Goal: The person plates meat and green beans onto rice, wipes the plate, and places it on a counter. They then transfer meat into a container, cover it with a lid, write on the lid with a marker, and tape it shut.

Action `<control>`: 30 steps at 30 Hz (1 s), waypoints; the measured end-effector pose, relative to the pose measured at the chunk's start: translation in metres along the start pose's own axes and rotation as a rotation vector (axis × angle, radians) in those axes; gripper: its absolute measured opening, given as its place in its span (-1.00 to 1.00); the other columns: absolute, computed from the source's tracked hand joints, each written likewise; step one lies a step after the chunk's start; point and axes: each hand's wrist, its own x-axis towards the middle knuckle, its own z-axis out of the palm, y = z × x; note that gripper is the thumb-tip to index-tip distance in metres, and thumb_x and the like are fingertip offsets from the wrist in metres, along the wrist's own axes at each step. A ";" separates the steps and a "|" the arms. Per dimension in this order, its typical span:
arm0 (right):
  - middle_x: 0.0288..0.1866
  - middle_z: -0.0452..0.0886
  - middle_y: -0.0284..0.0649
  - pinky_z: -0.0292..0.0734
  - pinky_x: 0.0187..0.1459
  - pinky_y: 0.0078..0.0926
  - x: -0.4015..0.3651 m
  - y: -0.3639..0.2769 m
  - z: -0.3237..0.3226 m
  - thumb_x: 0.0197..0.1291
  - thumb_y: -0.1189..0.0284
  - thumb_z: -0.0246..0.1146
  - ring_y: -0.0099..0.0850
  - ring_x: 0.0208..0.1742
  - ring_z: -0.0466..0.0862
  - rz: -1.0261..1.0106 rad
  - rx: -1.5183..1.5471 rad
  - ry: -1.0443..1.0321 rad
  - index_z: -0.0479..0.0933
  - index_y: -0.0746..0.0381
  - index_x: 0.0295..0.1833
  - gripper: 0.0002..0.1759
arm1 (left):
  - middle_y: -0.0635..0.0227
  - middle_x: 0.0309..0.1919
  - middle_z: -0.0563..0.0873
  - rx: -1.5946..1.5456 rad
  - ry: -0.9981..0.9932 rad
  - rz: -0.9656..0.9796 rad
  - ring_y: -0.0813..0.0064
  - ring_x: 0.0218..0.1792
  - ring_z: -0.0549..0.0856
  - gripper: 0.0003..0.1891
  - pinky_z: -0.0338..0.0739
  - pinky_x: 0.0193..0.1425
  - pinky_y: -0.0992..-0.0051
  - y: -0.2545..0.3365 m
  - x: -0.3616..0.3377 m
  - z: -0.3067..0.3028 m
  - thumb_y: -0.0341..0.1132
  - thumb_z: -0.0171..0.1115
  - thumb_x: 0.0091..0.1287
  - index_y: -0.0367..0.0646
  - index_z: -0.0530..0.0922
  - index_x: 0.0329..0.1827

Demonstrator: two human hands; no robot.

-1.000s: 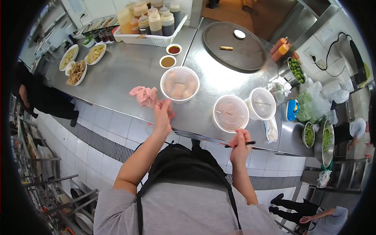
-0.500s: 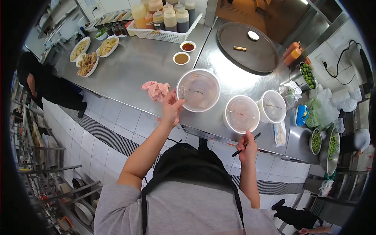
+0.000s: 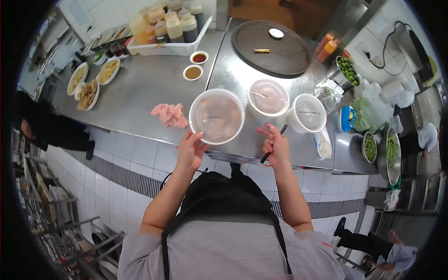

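Note:
A round lidded tub with dark writing point(image 3: 217, 116) is at the counter's front edge, my left hand point(image 3: 192, 148) gripping its lower left rim. My right hand point(image 3: 276, 145) has a black marker point(image 3: 274, 144) between its fingers, some of them spread, below a second lidded tub point(image 3: 268, 97). To the right of that one stands a third lidded tub point(image 3: 307, 113), also with writing on its lid. A crumpled pink cloth point(image 3: 170, 115) lies left of the first tub.
Behind are two sauce cups point(image 3: 192, 72), a white basket of squeeze bottles point(image 3: 170, 48) and a round dark tray point(image 3: 272, 49). Noodle plates point(image 3: 108, 71) stand left. Bowls of greens point(image 3: 369, 148) and limes point(image 3: 347, 71) are right. Other people stand at left and lower right.
The view has shifted. The first tub has come nearer the front edge with my left hand. The second tub sits farther back, and my right hand has come off it, marker still held.

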 end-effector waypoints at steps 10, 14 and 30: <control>-0.46 0.48 -0.29 0.11 -0.72 -0.70 -0.028 0.032 -0.041 0.18 0.35 0.09 -0.69 -0.78 0.16 0.118 -0.057 0.000 0.40 0.24 -0.13 -0.78 | 0.42 -0.14 0.51 0.119 -0.004 -0.112 0.42 -0.11 0.53 -0.67 0.49 -0.01 0.29 -0.011 0.025 0.024 -0.39 0.18 0.12 -0.06 0.41 -0.02; -0.47 0.45 -0.33 0.15 -0.71 -0.69 -0.049 0.030 -0.048 0.22 0.35 0.06 -0.68 -0.75 0.20 0.068 -0.061 0.065 0.33 0.21 -0.01 -0.73 | 0.45 -0.19 0.50 0.086 -0.117 -0.104 0.51 -0.15 0.49 -0.79 0.50 -0.07 0.33 -0.005 0.038 0.084 -0.37 0.20 0.15 -0.07 0.41 -0.18; -0.44 0.41 -0.39 0.26 -0.46 -0.76 -0.083 -0.164 -0.195 0.07 0.57 0.19 -0.68 -0.49 0.39 -0.947 -0.622 0.569 0.47 0.31 -0.09 -0.76 | 0.41 -0.09 0.40 0.255 -0.158 0.033 0.45 -0.10 0.41 -0.62 0.49 -0.03 0.39 -0.050 0.138 0.154 -0.21 0.27 0.13 -0.08 0.39 -0.03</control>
